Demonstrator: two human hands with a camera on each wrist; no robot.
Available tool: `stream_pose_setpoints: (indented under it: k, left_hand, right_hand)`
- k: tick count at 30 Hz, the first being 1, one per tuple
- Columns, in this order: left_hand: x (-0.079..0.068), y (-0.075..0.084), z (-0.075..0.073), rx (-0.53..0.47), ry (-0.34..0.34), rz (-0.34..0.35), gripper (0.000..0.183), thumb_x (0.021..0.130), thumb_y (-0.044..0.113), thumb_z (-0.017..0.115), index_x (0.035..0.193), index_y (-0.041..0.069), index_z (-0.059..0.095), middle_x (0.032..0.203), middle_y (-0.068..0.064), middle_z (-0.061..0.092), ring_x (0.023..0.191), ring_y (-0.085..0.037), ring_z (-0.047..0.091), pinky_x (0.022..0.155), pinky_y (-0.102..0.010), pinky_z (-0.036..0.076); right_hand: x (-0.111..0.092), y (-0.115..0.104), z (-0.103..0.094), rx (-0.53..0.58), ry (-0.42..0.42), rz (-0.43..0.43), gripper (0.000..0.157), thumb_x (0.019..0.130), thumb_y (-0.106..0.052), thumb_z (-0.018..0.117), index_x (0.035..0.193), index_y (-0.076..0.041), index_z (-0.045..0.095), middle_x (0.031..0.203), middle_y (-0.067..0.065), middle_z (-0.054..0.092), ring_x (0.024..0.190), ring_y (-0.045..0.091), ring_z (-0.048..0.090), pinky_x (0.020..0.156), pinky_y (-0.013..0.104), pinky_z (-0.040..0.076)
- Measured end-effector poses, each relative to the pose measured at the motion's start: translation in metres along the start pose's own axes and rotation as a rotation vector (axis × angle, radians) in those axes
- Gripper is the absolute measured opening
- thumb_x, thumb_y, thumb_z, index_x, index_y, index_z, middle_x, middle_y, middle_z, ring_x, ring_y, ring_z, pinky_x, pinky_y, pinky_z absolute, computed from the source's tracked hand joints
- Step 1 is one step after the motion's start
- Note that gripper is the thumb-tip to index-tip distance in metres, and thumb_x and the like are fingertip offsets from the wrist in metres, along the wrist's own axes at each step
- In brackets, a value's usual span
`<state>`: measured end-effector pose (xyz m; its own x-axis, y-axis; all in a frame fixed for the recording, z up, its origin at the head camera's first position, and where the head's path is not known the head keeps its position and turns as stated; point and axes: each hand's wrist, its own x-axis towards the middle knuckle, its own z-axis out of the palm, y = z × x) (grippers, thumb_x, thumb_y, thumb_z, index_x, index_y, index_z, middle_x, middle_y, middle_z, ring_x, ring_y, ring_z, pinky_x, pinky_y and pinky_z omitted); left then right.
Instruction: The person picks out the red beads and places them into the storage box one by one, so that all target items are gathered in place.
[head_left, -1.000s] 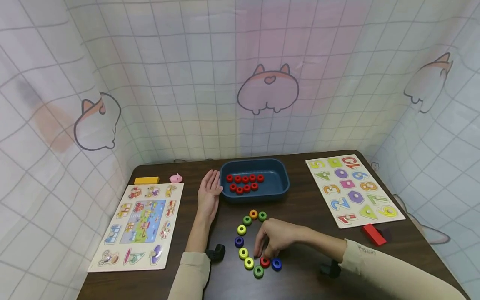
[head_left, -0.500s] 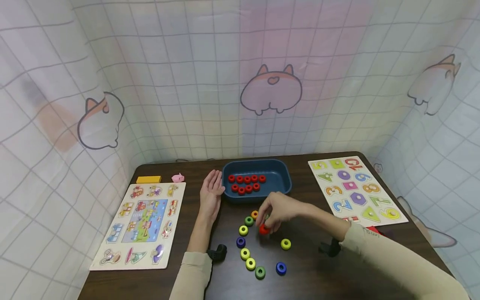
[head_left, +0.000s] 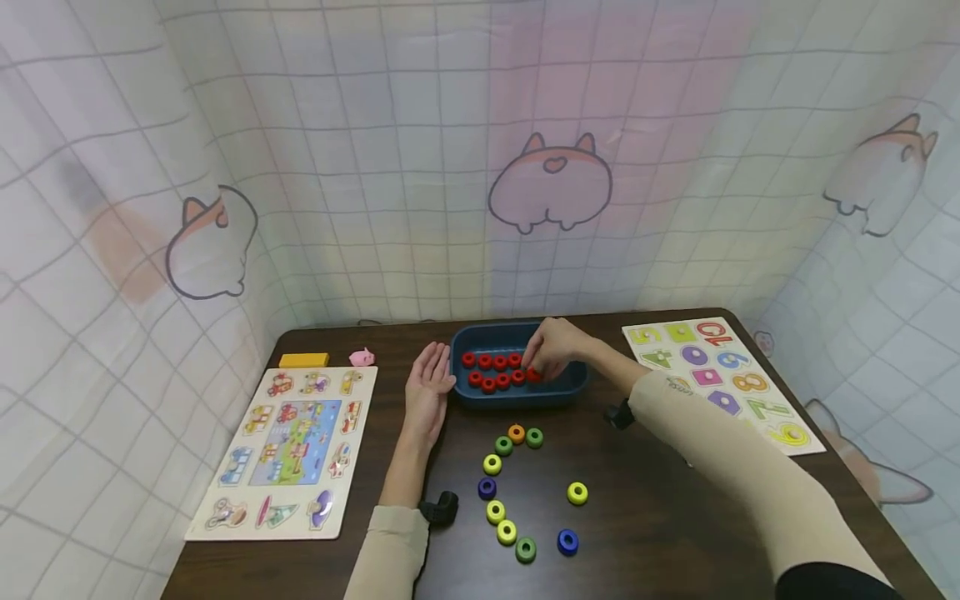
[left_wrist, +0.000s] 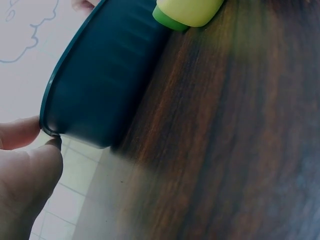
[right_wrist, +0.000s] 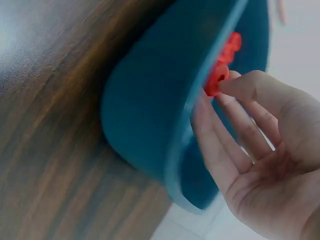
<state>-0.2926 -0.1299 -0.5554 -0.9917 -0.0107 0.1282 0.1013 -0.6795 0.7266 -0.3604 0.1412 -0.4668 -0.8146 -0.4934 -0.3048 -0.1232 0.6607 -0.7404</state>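
My right hand reaches into the blue tray and pinches a red ring between thumb and fingers, low among the other red rings there. At the tray's left end lies my left hand, its fingers fairly straight and its thumb touching the rim. On the table before the tray, a curved row of small rings includes an orange ring, a green ring and a purple ring. Apart to the right sit a yellow ring and a blue ring.
A picture puzzle board lies at the left, with a yellow block and a pink pig figure behind it. The number puzzle board at the right is partly covered by my right sleeve.
My right hand has picked the red ring from the lower end of the row and carried it forward into the tray, uncovering the yellow ring. My left hand has stayed beside the tray.
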Motion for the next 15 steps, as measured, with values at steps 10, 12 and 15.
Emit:
stream_pose_setpoints:
  k: [10, 12, 15]
  left_hand:
    - [-0.001, -0.004, 0.005, 0.051, -0.012, 0.014, 0.075, 0.083, -0.030, 0.041, 0.150, 0.002, 0.028, 0.154, -0.015, 0.030, 0.145, -0.027, 0.029, 0.117, -0.036, 0.024]
    - [-0.002, -0.003, 0.004, 0.061, -0.011, 0.013, 0.076, 0.083, -0.030, 0.041, 0.150, 0.001, 0.026, 0.155, -0.016, 0.030, 0.145, -0.027, 0.028, 0.117, -0.036, 0.025]
    - [-0.003, -0.002, 0.000, 0.071, -0.010, -0.003, 0.076, 0.084, -0.029, 0.042, 0.151, 0.000, 0.024, 0.155, -0.016, 0.030, 0.145, -0.026, 0.028, 0.117, -0.035, 0.025]
  right_hand:
    - [0.007, 0.020, 0.013, -0.041, 0.079, 0.010, 0.014, 0.081, 0.001, 0.073, 0.093, -0.005, 0.077, 0.086, 0.011, 0.074, 0.074, 0.028, 0.073, 0.067, 0.043, 0.061]
    - [0.006, 0.022, 0.015, -0.014, 0.081, -0.005, 0.016, 0.081, 0.001, 0.072, 0.095, -0.005, 0.077, 0.088, 0.011, 0.074, 0.075, 0.028, 0.073, 0.068, 0.043, 0.061]
    - [0.003, 0.026, 0.016, 0.020, 0.096, -0.018, 0.017, 0.083, -0.002, 0.072, 0.099, -0.005, 0.076, 0.090, 0.008, 0.074, 0.075, 0.028, 0.073, 0.068, 0.042, 0.061]
